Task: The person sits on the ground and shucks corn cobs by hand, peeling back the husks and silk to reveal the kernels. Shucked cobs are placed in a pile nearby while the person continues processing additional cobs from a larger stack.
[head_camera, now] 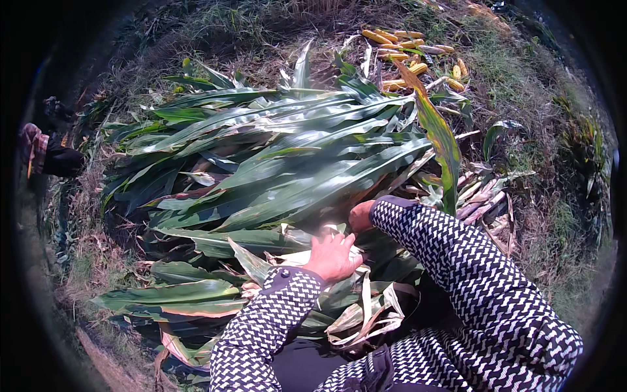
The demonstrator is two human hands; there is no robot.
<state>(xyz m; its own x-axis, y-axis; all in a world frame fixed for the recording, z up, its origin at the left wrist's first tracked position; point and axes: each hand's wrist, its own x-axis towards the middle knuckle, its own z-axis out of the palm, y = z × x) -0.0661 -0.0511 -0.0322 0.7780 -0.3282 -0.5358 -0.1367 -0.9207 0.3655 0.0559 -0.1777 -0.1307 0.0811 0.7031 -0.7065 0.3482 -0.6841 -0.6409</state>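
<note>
A large heap of cut green corn stalks and leaves (313, 161) lies in front of me. My left hand (335, 257) rests, fingers spread, on pale dry corn husk (289, 257) at the near side of the heap. Just above and right of it, my right hand (361, 216) is bent down among the leaves; its fingertips are hidden, so what it holds cannot be told. Torn dry husks (365, 318) hang below my hands, over dark cloth. A yellow-brown corn leaf (438, 137) stands up beyond my right sleeve.
Several husked yellow corn cobs (401, 44) lie on the grass at the back right. Cut stalk ends (482, 198) stick out right of the heap. Dry grass and weeds (548, 206) surround it. At the far left edge, part of another person in a plaid sleeve (35, 144) shows.
</note>
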